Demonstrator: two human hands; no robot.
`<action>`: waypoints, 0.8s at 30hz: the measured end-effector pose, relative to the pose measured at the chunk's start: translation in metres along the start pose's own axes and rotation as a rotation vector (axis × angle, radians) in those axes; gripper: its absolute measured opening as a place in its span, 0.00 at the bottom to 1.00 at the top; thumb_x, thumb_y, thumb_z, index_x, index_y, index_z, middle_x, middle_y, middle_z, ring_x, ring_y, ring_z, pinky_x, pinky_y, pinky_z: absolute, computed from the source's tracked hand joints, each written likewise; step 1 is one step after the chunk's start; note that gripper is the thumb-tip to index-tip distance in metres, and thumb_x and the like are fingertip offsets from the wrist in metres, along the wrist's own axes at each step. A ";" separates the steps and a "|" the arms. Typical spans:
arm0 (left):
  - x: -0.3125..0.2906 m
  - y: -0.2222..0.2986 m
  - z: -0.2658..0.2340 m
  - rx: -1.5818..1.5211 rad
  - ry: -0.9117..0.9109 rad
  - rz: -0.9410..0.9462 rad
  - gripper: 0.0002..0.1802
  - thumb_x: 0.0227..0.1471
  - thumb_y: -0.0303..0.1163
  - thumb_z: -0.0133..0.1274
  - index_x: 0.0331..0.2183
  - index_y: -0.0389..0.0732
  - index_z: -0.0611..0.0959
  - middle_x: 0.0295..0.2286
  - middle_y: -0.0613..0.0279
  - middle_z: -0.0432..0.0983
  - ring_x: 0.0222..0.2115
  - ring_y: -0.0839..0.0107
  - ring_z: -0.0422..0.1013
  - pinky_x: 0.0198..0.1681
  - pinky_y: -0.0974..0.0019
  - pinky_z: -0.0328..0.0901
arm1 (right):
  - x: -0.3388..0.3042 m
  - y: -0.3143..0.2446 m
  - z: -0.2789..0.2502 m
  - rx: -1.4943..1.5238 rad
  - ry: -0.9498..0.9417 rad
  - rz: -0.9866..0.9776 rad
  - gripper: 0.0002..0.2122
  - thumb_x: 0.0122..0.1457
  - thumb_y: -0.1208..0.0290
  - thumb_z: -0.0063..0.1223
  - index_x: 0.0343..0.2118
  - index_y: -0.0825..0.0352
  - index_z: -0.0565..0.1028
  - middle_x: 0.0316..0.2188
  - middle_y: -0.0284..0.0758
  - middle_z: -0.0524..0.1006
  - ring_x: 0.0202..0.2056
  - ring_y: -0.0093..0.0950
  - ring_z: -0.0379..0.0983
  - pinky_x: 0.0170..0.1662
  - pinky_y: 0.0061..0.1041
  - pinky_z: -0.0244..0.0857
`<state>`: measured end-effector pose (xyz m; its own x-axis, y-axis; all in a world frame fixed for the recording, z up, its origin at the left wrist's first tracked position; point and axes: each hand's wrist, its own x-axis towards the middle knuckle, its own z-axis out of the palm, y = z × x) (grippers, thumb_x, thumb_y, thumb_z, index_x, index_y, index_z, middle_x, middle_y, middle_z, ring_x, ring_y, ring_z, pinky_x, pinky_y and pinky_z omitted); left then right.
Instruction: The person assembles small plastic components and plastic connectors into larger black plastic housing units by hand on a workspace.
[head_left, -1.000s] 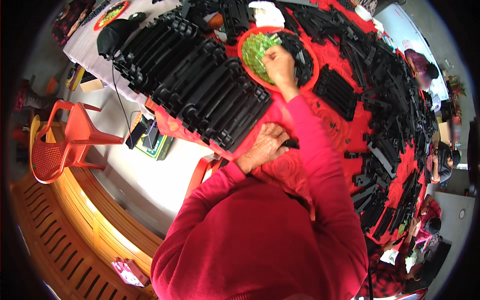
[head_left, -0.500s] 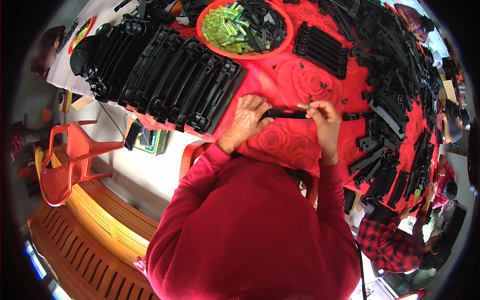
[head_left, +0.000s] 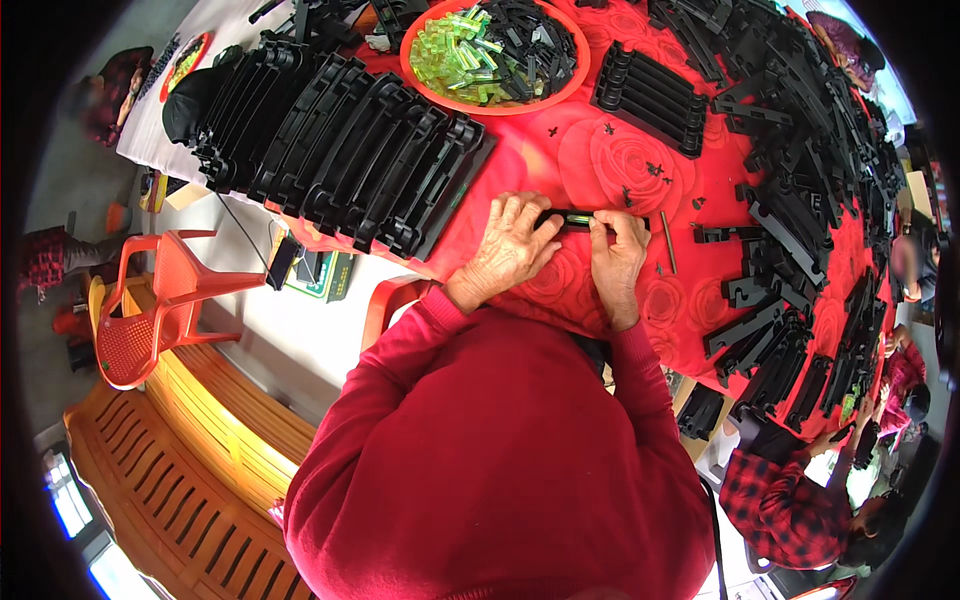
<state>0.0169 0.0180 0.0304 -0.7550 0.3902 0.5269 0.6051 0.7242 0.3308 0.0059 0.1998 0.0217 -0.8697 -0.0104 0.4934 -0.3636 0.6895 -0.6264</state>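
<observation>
A red plastic chair [head_left: 127, 352] stands beside a slatted wooden bench [head_left: 212, 420], left; a person in plaid [head_left: 780, 508] appears lower right.

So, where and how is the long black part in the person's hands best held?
Probably by its left end, thumb and fingers pinching it from the left: the black part is narrow and lies crosswise, so that leaves the green piece showing midway along it clear. The left hand holds it there; the right hand touches it farther right.
</observation>
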 end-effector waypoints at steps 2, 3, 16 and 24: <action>0.003 0.003 0.004 0.002 -0.004 0.014 0.21 0.37 0.36 0.61 0.37 0.42 0.78 0.41 0.57 0.65 0.44 0.57 0.62 0.46 0.52 0.57 | -0.006 0.002 0.007 -0.019 0.064 0.019 0.05 0.47 0.76 0.56 0.28 0.62 0.74 0.28 0.31 0.75 0.34 0.32 0.68 0.42 0.32 0.56; 0.003 0.003 0.007 0.015 -0.020 0.018 0.20 0.38 0.36 0.61 0.38 0.43 0.78 0.41 0.57 0.65 0.44 0.57 0.62 0.46 0.53 0.57 | -0.007 0.002 0.009 -0.035 0.075 0.015 0.05 0.47 0.75 0.56 0.28 0.62 0.74 0.27 0.31 0.75 0.34 0.32 0.68 0.40 0.33 0.56; 0.002 0.004 0.029 0.178 -0.091 -0.004 0.20 0.41 0.33 0.55 0.41 0.50 0.80 0.38 0.57 0.69 0.38 0.57 0.66 0.40 0.54 0.61 | -0.018 0.000 0.007 -0.227 0.022 -0.119 0.09 0.51 0.72 0.53 0.36 0.66 0.73 0.36 0.38 0.71 0.40 0.37 0.65 0.43 0.37 0.57; 0.002 0.008 0.031 0.205 -0.091 -0.016 0.19 0.40 0.33 0.54 0.40 0.48 0.80 0.36 0.58 0.69 0.36 0.60 0.65 0.38 0.56 0.60 | -0.023 0.004 -0.005 -0.097 -0.029 -0.133 0.17 0.47 0.74 0.53 0.43 0.67 0.71 0.40 0.41 0.70 0.43 0.39 0.65 0.48 0.38 0.56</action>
<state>0.0125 0.0421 0.0101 -0.7895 0.4209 0.4466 0.5360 0.8274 0.1677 0.0260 0.2063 0.0104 -0.8257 -0.1259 0.5499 -0.4435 0.7473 -0.4948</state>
